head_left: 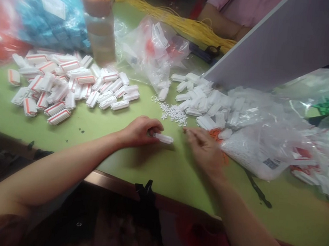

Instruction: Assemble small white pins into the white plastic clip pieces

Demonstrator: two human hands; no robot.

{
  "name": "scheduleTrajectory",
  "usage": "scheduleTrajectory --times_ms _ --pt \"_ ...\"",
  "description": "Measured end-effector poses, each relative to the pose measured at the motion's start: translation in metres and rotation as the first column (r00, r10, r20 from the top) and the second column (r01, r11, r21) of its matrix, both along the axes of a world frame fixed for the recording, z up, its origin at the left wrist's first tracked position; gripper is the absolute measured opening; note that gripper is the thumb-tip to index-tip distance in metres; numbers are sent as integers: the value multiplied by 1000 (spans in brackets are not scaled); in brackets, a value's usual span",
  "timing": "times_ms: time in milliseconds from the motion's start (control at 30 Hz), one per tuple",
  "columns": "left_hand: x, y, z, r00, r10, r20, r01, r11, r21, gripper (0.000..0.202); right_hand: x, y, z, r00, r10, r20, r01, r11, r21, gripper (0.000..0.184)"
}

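My left hand (pixel 142 131) grips one narrow white plastic block (pixel 163 138) by its end, on my side of the scatter of tiny white pieces (pixel 173 114) that I take as my landmark on the green worktop (pixel 136 167). My right hand (pixel 204 150) is just beside that scatter, on its near right side; its fingers look bent and bunched, but blur keeps me from telling whether they pinch anything. I judge the step in hand to be one of steadying a single block while the other hand works close to the loose pieces. The next move, I think, calls for a firm, still left grip and a fine fingertip pinch on the right, since the pieces are so small and crowded. To the left of the scatter lies a heap of orange-striped white blocks (pixel 61 84); to its right, a pile of plain white blocks (pixel 203 99) and a clear plastic bag (pixel 255 152).
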State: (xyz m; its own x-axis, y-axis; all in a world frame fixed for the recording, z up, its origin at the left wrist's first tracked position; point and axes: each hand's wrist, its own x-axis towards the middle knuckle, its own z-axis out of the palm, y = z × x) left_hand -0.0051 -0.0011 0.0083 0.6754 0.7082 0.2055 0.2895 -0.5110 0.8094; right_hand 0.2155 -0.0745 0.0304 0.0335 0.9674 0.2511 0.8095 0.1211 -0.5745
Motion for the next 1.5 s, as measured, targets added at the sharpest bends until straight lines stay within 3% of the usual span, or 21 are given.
scheduleTrajectory --times_ms 67,133,267,533,667,900,1100,1267,1367,1500 --pt "0 0 1 1000 5 -12 -5 1000 25 23 8 10 0 995 -96 -12 94 991 -97 25" --pt "0 -1 1 999 26 -22 -25 999 45 20 11 21 -2 994 -101 43 106 983 -152 24" --pt "1 -1 -1 996 87 -13 -85 993 84 13 9 35 -11 976 -101 191 116 991 -68 21" --pt "1 2 -3 999 38 -3 -37 994 107 12 19 34 -16 995 -29 99 26 999 30 23" --pt "1 2 1 1000 1 -28 2 994 106 13 18 38 -17 985 -21 171 20 1000 5 19" --pt "-1 1 4 999 9 -43 -4 994 106 13 31 34 -12 937 121 328 -112 993 -46 19" --pt "-1 1 4 999 16 -51 -10 994 111 14 32 30 -9 931 137 338 -125 990 -59 19" --pt "-1 1 5 998 17 -60 -11 994 107 14 28 30 -8 880 137 456 -144 989 -19 23" --pt "-1 2 4 998 20 -63 -13 994 107 15 22 26 0 914 125 385 -117 992 -44 21" --pt "0 3 2 999 19 -47 -13 993 117 16 6 17 11 988 148 46 -142 983 -117 16"
